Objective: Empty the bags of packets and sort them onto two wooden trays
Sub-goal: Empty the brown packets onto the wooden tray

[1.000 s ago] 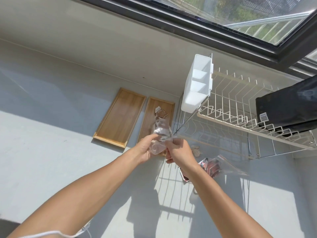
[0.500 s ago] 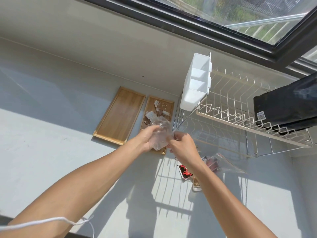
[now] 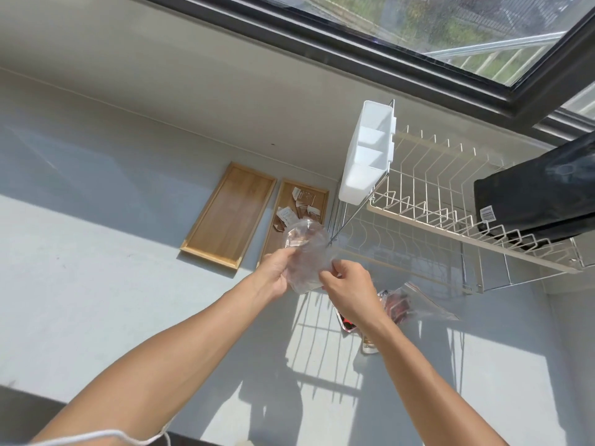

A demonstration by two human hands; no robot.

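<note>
1. Empty wooden tray [image 3: 228, 216] lying on the desk [image 3: 96, 284], just left of the second tray [image 3: 318, 194].
2. Second tray holding loose packets [image 3: 291, 217].
3. Left hand [image 3: 273, 273] gripping clear bag [image 3: 306, 252] above the second tray's near end, grip clamped on its left side.
4. Right hand [image 3: 349, 289] pinching the bag's lower right edge.
5. Another bag [image 3: 405, 305] of packets lying right of that tray, beneath the dish rack [image 3: 450, 201].

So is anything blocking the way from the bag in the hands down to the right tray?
Nothing visible. The clear bag, held by both hands, hangs right above the right tray, where white packets already lie.
</note>
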